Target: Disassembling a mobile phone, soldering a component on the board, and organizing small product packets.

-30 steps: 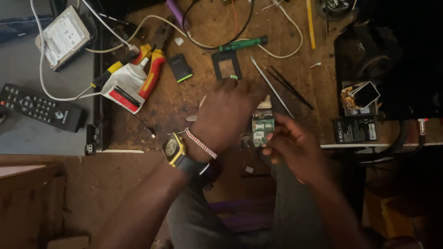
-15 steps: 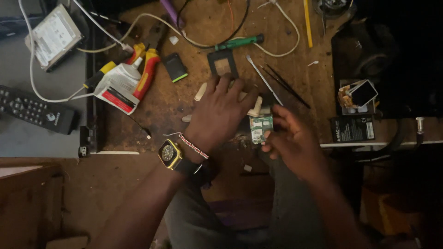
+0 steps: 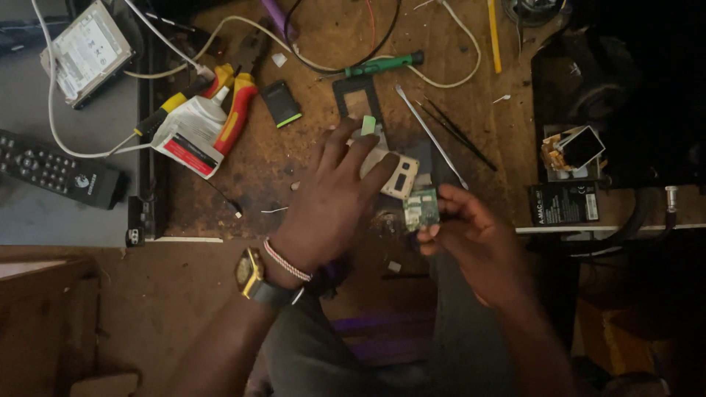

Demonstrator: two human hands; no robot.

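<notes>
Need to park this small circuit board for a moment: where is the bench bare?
Bare wood shows between the pliers and the left hand, and right of the black tweezers. Around the black phone frame and beige cover it is crowded; cables cross the top.

On the table point(image 3: 294, 169): pliers point(image 3: 239, 110) left of the frame point(image 3: 358, 99), screwdriver point(image 3: 382, 65) behind it, remote point(image 3: 55, 169) far left, battery point(image 3: 565, 203) far right.
</notes>
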